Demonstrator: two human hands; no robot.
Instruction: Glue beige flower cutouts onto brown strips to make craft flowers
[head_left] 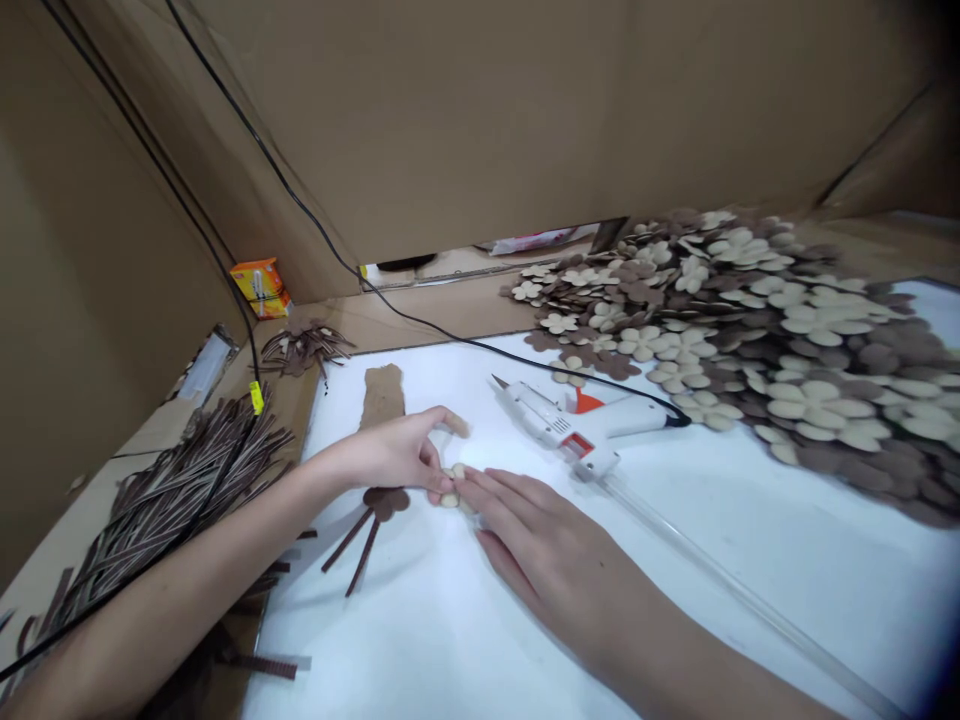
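Observation:
A small cream flower cutout point(450, 499) lies at the middle of the white board, partly hidden by my fingers. My left hand point(409, 450) grips its left side with the lower fingertips, while one finger stretches out above. From the right, my right hand point(544, 540) holds the flower's other edge with its fingertips, the fingers close together. Just left of it rests a brown flower cutout point(386, 503) with two dark strips point(362, 550) reaching down from it. A white glue gun point(574, 425) lies on its side beyond my right hand, a clear glue stick point(720, 565) extending from its back.
Cream and brown flower cutouts point(817, 400) are heaped at the right. Striped strips point(172, 500) pile up at the left, under my left forearm. A torn brown cardboard piece point(382, 393) lies behind my left hand. A black cord point(450, 335) crosses to the glue gun. An orange box point(261, 288) stands at the back left.

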